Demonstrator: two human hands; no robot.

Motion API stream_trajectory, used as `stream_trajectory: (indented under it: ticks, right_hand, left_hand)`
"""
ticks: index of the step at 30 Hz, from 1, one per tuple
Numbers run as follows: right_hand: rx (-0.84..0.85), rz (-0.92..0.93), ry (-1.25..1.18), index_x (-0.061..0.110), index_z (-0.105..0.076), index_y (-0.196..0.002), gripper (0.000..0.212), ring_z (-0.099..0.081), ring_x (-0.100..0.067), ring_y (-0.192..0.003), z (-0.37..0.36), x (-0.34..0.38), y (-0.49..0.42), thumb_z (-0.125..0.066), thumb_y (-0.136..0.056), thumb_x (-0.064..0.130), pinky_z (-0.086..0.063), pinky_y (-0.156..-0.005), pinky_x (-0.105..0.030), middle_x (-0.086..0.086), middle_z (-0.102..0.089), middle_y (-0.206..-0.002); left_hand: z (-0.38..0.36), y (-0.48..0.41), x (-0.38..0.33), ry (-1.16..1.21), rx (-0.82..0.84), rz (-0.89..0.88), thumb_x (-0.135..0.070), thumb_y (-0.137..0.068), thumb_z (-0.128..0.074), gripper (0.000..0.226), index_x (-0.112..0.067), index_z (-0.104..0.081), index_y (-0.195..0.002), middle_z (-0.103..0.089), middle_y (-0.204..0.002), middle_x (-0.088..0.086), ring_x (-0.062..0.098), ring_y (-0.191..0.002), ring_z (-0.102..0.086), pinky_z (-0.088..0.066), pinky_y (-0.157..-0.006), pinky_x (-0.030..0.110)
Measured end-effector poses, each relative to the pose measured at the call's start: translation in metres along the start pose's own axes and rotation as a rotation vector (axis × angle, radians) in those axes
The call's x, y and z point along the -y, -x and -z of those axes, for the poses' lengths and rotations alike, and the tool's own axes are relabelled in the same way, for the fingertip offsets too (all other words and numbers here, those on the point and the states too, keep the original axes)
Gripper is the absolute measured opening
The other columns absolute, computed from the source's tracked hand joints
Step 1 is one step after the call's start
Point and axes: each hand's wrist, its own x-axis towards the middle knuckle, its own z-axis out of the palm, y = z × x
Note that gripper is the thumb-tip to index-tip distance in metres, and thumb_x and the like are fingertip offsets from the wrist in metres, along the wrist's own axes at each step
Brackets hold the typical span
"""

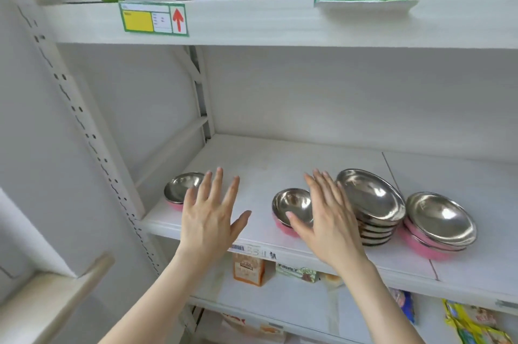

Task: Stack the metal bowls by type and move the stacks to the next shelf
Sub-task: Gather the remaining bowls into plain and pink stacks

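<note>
On the white shelf point(280, 158) sit metal bowls. A small pink-bottomed bowl point(179, 188) rests at the left, partly hidden behind my left hand point(210, 214), which is open with fingers spread. Another small pink-bottomed bowl point(290, 207) lies mid-shelf, touched or overlapped by my right hand point(325, 217), also open. To the right stands a tilted stack of plain steel bowls point(372, 203), and further right a short stack of larger pink-bottomed bowls point(440, 223).
The shelf above point(280, 21) carries boxed goods and a yellow price tag with a red arrow point(152, 18). A perforated upright point(84, 125) stands at the left. Below, an orange box point(248, 270) and snack packets point(471, 324) fill the lower shelf.
</note>
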Motion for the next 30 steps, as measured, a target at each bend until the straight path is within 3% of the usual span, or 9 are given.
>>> stream_trajectory:
  ticks: [3, 12, 15, 18, 21, 23, 25, 27, 30]
  right_hand:
    - [0.001, 0.022, -0.02, 0.008, -0.045, -0.14, 0.074, -0.036, -0.027, -0.141, -0.027, 0.024, -0.026, -0.042, -0.084, 0.058, -0.026, -0.116, -0.044, -0.013, -0.043, -0.149]
    - [0.143, -0.066, -0.126, 0.013, -0.03, -0.148, 0.087, -0.022, -0.022, -0.147, -0.126, 0.098, -0.099, -0.025, -0.081, 0.068, -0.012, -0.12, -0.037, -0.008, -0.032, -0.156]
    - [0.231, -0.139, -0.164, 0.014, -0.026, -0.149, 0.089, -0.02, -0.022, -0.147, -0.16, 0.118, -0.117, -0.023, -0.08, 0.07, -0.015, -0.12, -0.037, -0.007, -0.029, -0.158]
    - [0.31, -0.207, -0.235, 0.015, -0.026, -0.15, 0.078, -0.022, -0.02, -0.146, -0.185, 0.135, -0.127, -0.041, -0.09, 0.062, -0.02, -0.118, -0.036, -0.005, -0.03, -0.158]
    - [0.409, -0.294, -0.343, 0.017, -0.026, -0.15, 0.075, -0.028, -0.019, -0.143, -0.2, 0.147, -0.135, -0.045, -0.091, 0.059, -0.027, -0.115, -0.037, 0.0, -0.032, -0.156]
    - [0.474, -0.356, -0.409, 0.02, -0.027, -0.15, 0.076, -0.032, -0.02, -0.141, -0.207, 0.153, -0.138, -0.045, -0.089, 0.061, -0.029, -0.113, -0.039, 0.003, -0.034, -0.155]
    - [0.51, -0.391, -0.467, 0.022, -0.034, -0.146, 0.072, -0.041, -0.02, -0.134, -0.215, 0.154, -0.139, -0.046, -0.087, 0.063, -0.035, -0.108, -0.039, 0.002, -0.046, -0.146]
    - [0.523, -0.419, -0.552, 0.025, -0.044, -0.135, 0.062, -0.054, -0.019, -0.12, -0.219, 0.155, -0.137, -0.048, -0.086, 0.063, -0.043, -0.1, -0.037, 0.003, -0.059, -0.129]
    - [0.517, -0.457, -0.663, 0.028, -0.051, -0.124, 0.049, -0.061, -0.012, -0.104, -0.221, 0.156, -0.133, -0.051, -0.087, 0.059, -0.049, -0.092, -0.033, 0.007, -0.065, -0.114]
  left_hand:
    - [-0.015, -0.009, 0.038, -0.003, 0.007, 0.026, -0.056, -0.087, -0.045, 0.065, -0.011, -0.062, -0.131, -0.055, -0.139, 0.024, 0.042, -0.125, -0.055, -0.048, -0.092, 0.054]
    - [-0.078, -0.033, 0.155, 0.069, 0.163, 0.074, -0.059, -0.083, -0.04, 0.071, -0.011, -0.062, -0.13, -0.059, -0.13, 0.026, 0.044, -0.112, -0.062, -0.057, -0.073, 0.051]
    - [-0.101, -0.04, 0.186, 0.08, 0.209, 0.07, -0.066, -0.09, -0.026, 0.077, -0.011, -0.062, -0.129, -0.061, -0.125, 0.025, 0.043, -0.105, -0.064, -0.057, -0.063, 0.048]
    - [-0.121, -0.046, 0.202, 0.113, 0.271, 0.064, -0.069, -0.093, -0.006, 0.09, -0.006, -0.061, -0.128, -0.065, -0.114, 0.024, 0.041, -0.087, -0.068, -0.054, -0.048, 0.041]
    - [-0.136, -0.052, 0.204, 0.251, 0.299, 0.083, -0.079, -0.086, 0.003, 0.103, -0.007, -0.051, -0.138, -0.066, -0.111, 0.018, 0.034, -0.078, -0.069, -0.056, -0.052, 0.036]
    - [-0.147, -0.051, 0.204, 0.325, 0.345, 0.141, -0.087, -0.072, 0.013, 0.118, -0.013, -0.032, -0.152, -0.063, -0.124, 0.014, 0.029, -0.088, -0.069, -0.055, -0.063, 0.034]
    - [-0.152, -0.049, 0.202, 0.455, 0.433, 0.248, -0.082, -0.083, -0.01, 0.098, -0.016, -0.02, -0.154, -0.067, -0.121, 0.013, 0.028, -0.098, -0.068, -0.051, -0.075, 0.033]
    - [-0.154, -0.045, 0.2, 0.639, 0.454, 0.338, -0.065, -0.094, -0.032, 0.074, -0.019, -0.021, -0.151, -0.074, -0.09, 0.007, 0.027, -0.086, -0.069, -0.051, -0.075, 0.034]
    - [-0.16, -0.042, 0.2, 0.805, 0.44, 0.338, -0.06, -0.095, -0.039, 0.062, -0.023, -0.029, -0.145, -0.065, -0.062, -0.002, 0.023, -0.071, -0.066, -0.053, -0.072, 0.035]
